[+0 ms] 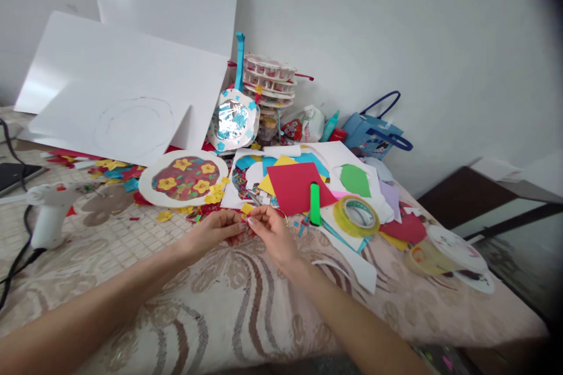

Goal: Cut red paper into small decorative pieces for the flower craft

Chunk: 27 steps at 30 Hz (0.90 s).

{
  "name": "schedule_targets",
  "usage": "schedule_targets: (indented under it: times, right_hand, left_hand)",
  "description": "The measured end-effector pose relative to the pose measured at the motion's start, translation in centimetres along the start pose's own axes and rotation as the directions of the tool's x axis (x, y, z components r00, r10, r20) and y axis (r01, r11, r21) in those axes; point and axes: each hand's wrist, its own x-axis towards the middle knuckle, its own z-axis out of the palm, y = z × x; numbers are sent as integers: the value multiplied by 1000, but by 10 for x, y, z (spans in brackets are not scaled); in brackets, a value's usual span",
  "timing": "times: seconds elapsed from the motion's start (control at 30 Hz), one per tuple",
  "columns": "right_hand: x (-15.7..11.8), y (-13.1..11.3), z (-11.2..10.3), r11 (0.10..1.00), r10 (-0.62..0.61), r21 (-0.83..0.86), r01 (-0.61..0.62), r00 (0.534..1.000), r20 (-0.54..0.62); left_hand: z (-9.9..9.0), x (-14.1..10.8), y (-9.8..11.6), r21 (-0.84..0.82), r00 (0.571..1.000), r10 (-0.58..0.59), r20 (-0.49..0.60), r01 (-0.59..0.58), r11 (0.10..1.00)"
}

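My left hand [224, 227] and my right hand [269, 227] meet over the near middle of the table, fingertips pinched together. Between them is a small yellow paper piece [247, 208], its top edge showing above the fingers. Just behind my left hand lie yellow paper flowers [215, 192]. A white oval frame [147, 180] with yellow flowers on a red centre rests behind them to the left. Red paper [297, 184] and a green cutter [315, 204] are beyond my right hand.
A white glue gun [47, 217] with a black cord stands at left. Yellow tape [347, 217] lies at right. Behind are white boards [118, 76], a round foil-centred piece [233, 120], a tiered stack [269, 79] and a blue bag [367, 132]. Paper scraps cover the middle.
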Motion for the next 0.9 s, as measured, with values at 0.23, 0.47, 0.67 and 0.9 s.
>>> schedule_targets:
  times: [0.23,0.47,0.67,0.9]
  right_hand:
    - [2,1,-1,1000,-10,25,13,993,-121]
    - [4,6,-3,994,32,104,-18,990,-136]
    - [1,3,0,999,16,52,-12,998,-63]
    - [1,-2,-6,976,-130,-184,119,990,-51]
  left_hand:
    - [1,0,-2,252,992,97,-80,-74,965]
    - [6,-10,-4,798,789,615,10,-377,470]
    - [-2,-9,-9,761,794,600,92,-445,471]
    - [-1,-2,0,268,931,265,-252,-196,943]
